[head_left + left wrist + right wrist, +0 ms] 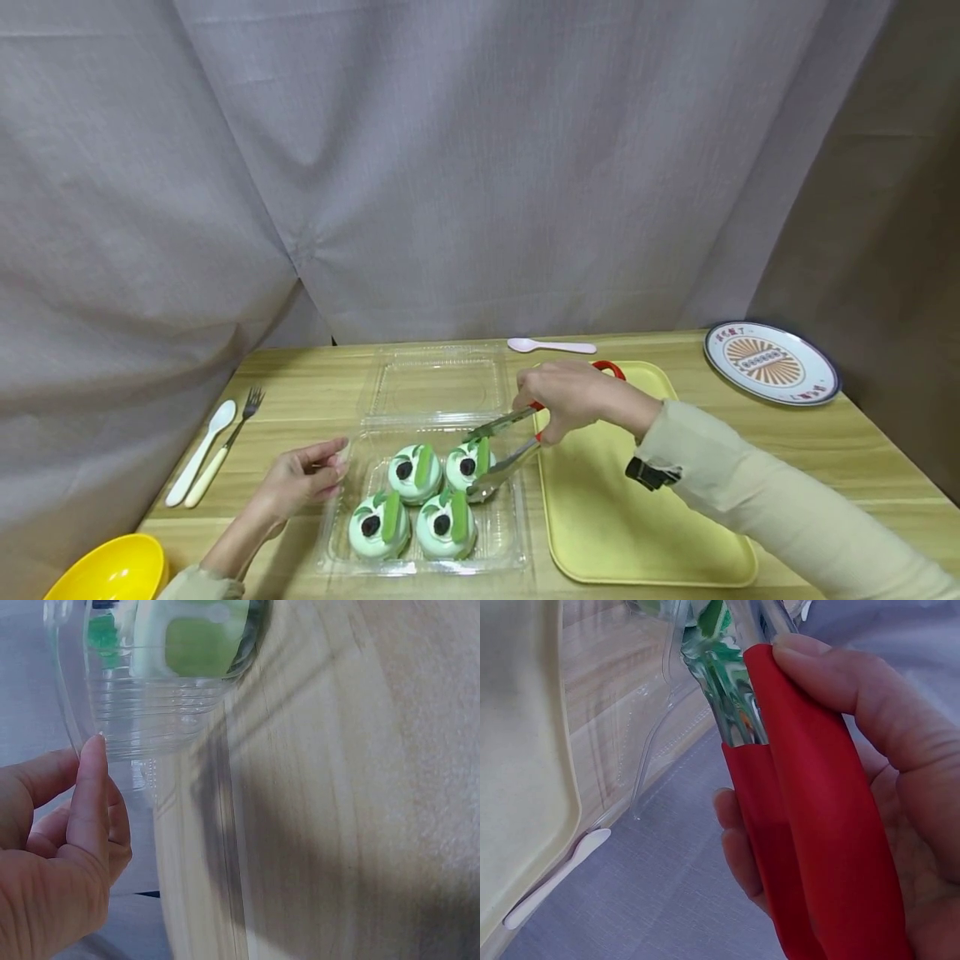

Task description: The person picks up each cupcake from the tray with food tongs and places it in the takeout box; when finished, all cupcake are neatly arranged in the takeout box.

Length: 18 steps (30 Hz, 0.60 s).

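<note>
A clear plastic clamshell box point(501, 533) lies with its lid folded back, holding several round pale-green cakes, each topped with a dark berry and a green slice. With thumb and fingers my left hand point(296, 482) pinches the left rim of the box; the left wrist view shows the thin edge between the fingertips. My right hand point(570, 396) grips metal tongs point(513, 461) by their red handles point(817, 802). The tong ends stand either side of the back right cake point(459, 471); whether they press on it I cannot tell.
A yellow tray point(637, 517) lies right of the box, under my right forearm. Behind is a pink spoon point(558, 346); a patterned plate point(772, 364) sits at the far right. A white spoon point(198, 454), a fork point(225, 450) and a yellow bowl point(112, 571) are at left.
</note>
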Tool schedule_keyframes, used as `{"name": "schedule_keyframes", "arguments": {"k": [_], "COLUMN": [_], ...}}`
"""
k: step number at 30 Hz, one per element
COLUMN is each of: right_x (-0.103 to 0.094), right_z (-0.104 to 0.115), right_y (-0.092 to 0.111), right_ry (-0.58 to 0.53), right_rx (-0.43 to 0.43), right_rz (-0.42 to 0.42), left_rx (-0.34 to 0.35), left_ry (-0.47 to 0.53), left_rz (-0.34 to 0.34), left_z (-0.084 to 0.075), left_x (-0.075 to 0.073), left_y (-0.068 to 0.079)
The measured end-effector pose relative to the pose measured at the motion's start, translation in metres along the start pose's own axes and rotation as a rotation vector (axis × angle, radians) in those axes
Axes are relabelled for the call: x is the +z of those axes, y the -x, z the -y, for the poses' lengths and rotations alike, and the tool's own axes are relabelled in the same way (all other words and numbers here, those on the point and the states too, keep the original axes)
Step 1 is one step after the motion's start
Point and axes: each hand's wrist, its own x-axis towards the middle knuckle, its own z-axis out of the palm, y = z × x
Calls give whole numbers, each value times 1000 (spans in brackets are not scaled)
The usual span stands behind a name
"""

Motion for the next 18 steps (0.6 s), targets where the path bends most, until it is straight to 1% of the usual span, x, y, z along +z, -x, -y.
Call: {"name": "schedule_keyframes", "arguments": {"k": [7,13,18], "right_x": [0,0,2], "right_z": [2,3,1], "right_y": [0,-1,6], "right_ry": [11,49,57], "right_rx": [0,0,-5], "right_rz": [-4,-2,-46], "left_rx": [-5,-6,4], "left_ry": [6,7,9], "left_rz": [-4,-5,5], "left_z": [1,2,2], "left_x": [0,0,-1], "left_y": [-1,-1,-1]}}
